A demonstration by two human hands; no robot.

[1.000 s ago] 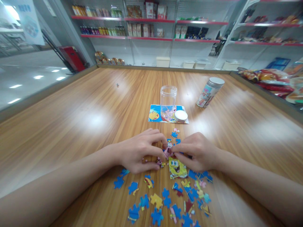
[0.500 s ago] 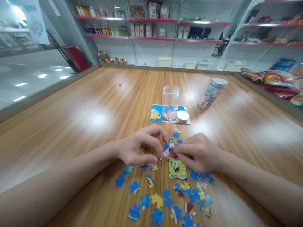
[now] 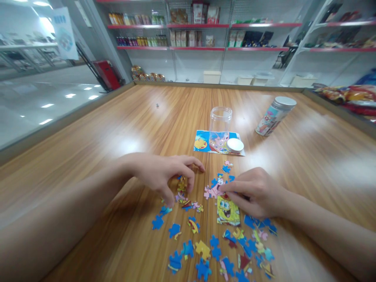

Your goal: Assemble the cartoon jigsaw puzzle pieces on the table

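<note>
Since a moment ago my left hand (image 3: 164, 176) has pulled away to the left, off the pink piece (image 3: 214, 190), and now hangs over a little cluster of loose pieces (image 3: 188, 203) with its fingers curled and tips close together; whether they pinch one I cannot tell. My right hand (image 3: 255, 192) lies flat, fingertips pressed on the pink piece, just above the joined yellow section (image 3: 227, 211). Blue and yellow pieces (image 3: 205, 250) lie scattered on the wooden table (image 3: 102, 149) nearer me. Farther off stand a clear jar (image 3: 220, 121) on a picture card (image 3: 202, 141), a white lid (image 3: 235, 145) and a printed tin (image 3: 274, 115).
</note>
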